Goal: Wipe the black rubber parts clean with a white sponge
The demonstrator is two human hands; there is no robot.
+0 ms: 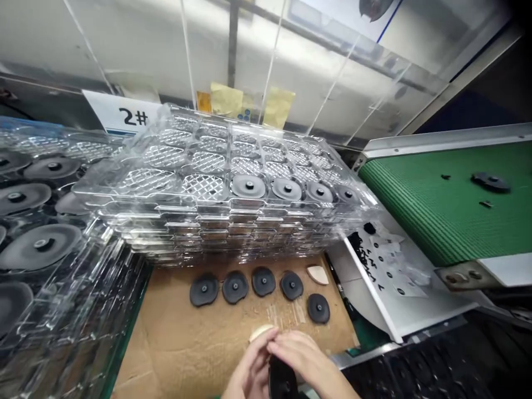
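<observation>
Low in the middle of the frame, the left hand [251, 371] and right hand [310, 357] both grasp one black disc [283, 382]. The disc is tipped up steeply, and its bottom runs out of the frame, so I cannot tell how tight the grip is. If the fingers go slack, it could slip and get scratched on the brown board [183, 343].

A pale pad [261, 332] peeks out by the left fingers. I cannot tell if it is held or just lying there. If it is loose, a small nudge could push it away.

Five more discs [263, 281] lie on the board, above the hands. The lowest one, on the right, is near the board's edge, so a bump from the right arm might knock it off.

In the middle of the frame is a stack of clear trays [233, 221], with four discs in the top tray's front row. The trays look thin and bendy. A hard knock could make the stack slide and pop those discs out.

At the right, small bits [486, 204] lie loose on the green belt [419, 205]. If it jerked, they could roll off and get lost.
</observation>
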